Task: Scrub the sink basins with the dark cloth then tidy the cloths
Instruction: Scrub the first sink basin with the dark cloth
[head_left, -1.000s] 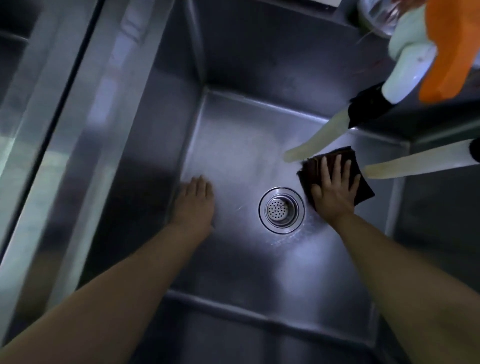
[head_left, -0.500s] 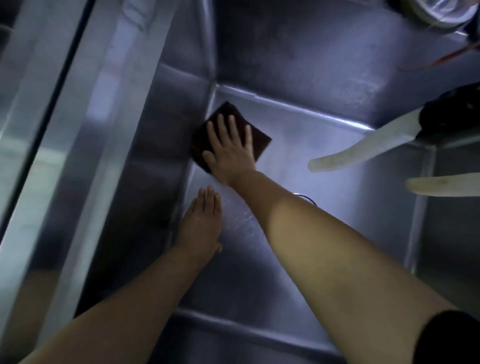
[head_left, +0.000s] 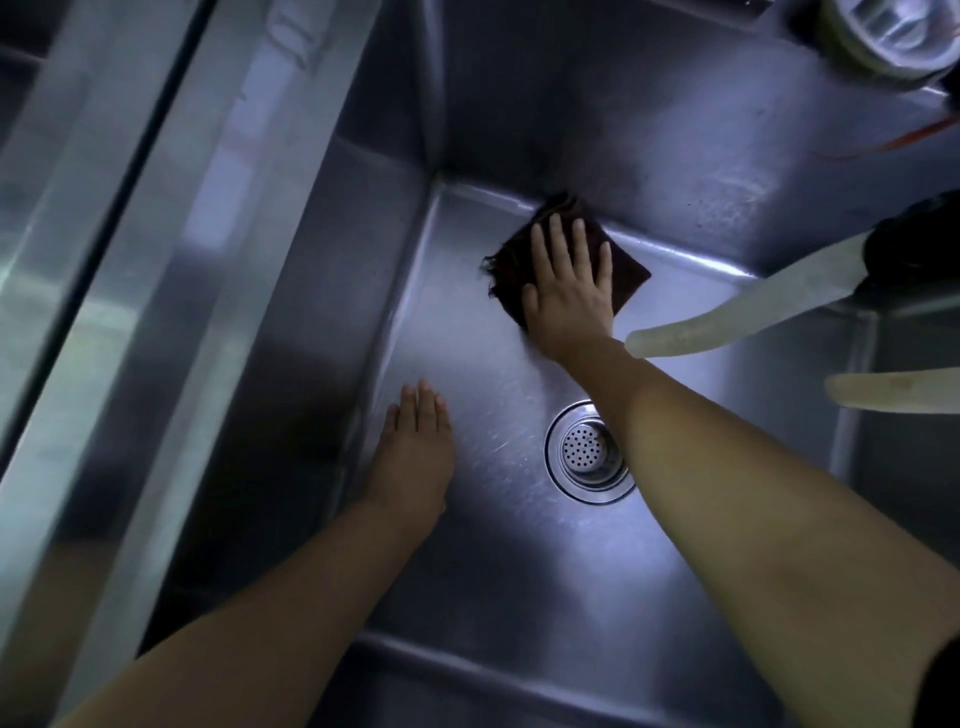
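Observation:
A dark cloth (head_left: 628, 273) lies flat on the floor of the steel sink basin (head_left: 498, 561), close to the back wall. My right hand (head_left: 569, 283) presses down on it with straight, spread fingers. My left hand (head_left: 415, 452) rests flat on the basin floor by the left wall, fingers straight and together. The round drain strainer (head_left: 587, 452) sits between my two forearms, partly covered by my right arm.
Two pale hoses (head_left: 737, 317) (head_left: 893, 394) hang in from the right over the basin. A round metal vessel (head_left: 883, 36) sits at the top right on the rim. The sink's steel ledge (head_left: 171, 260) runs along the left.
My right hand has slid the cloth from near the drain into the back left corner, then back to the right along the back wall. My left hand has stayed in place.

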